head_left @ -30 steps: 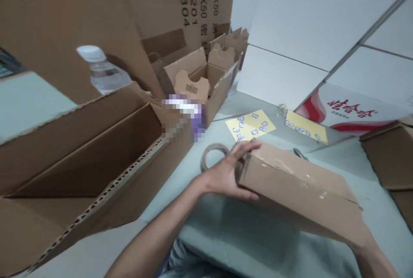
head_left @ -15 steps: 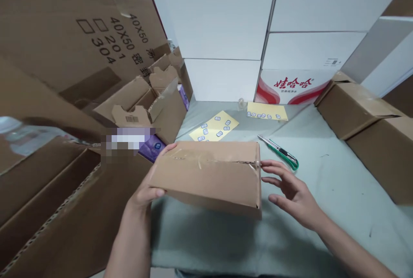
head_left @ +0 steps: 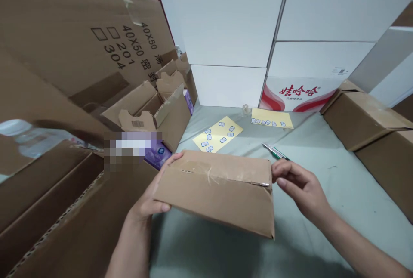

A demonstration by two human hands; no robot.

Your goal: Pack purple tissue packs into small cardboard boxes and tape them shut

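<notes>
Above pale table (head_left: 351, 200) | left hand (head_left: 145, 202) grips carton (head_left: 213, 196) | right hand (head_left: 300, 187) half-open beside it (utility knife (head_left: 274, 152) beyond)

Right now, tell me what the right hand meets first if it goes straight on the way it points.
The right hand would meet the cardboard box first, at its right end. The fingertips are right beside that end, though depth hides whether they already touch it.

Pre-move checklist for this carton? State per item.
1. Left hand gripping carton, thumb on top: ok.
2. Right hand touching carton: cannot tell; fingers are right at its corner.
3. Carton level: not ok, visibly tilted.
4. Taped seam fully sealed: cannot tell.
5. Green-handled utility knife away from both hands: ok, lying beyond the fingers.
</notes>
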